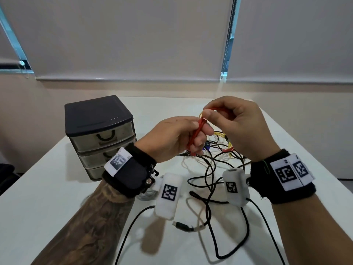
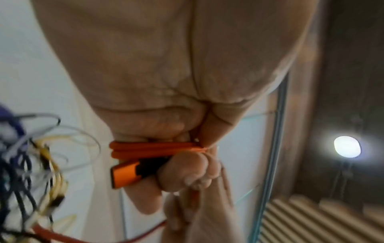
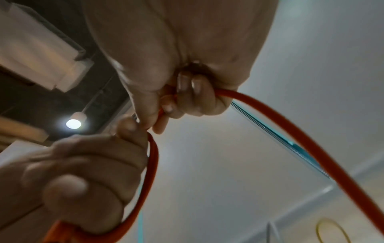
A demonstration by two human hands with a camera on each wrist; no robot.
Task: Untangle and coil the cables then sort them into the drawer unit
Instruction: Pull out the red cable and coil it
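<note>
From the head view, your left hand (image 1: pixel 177 138) clamps the red cable (image 1: pixel 197 133) coil above the worktop (image 1: pixel 57 197) while your right hand (image 1: pixel 235 127) pinches its free run, feeding loops. The drawer unit (image 1: pixel 100 136) waits closed, left.

Left wrist: fingers (image 2: pixel 182 174) pin loops and the orange plug (image 2: pixel 126 174) so nothing springs loose.

Right wrist: fingers (image 3: pixel 187 98) curl round the cable, guiding it.

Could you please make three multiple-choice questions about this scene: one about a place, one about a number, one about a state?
1. Where does the drawer unit stand on the table?
A. by the left arm
B. by the right arm
C. between the two hands

2. How many drawers does it show?
A. two
B. three
C. five

3. What is the state of the red cable?
A. lying loose on the table
B. gripped by the left hand and pinched by the right hand
C. put away inside a drawer

Answers: 1 A, it stands beside the left wrist. 2 B, three fronts are stacked. 3 B, both hands hold it above the table.
</note>
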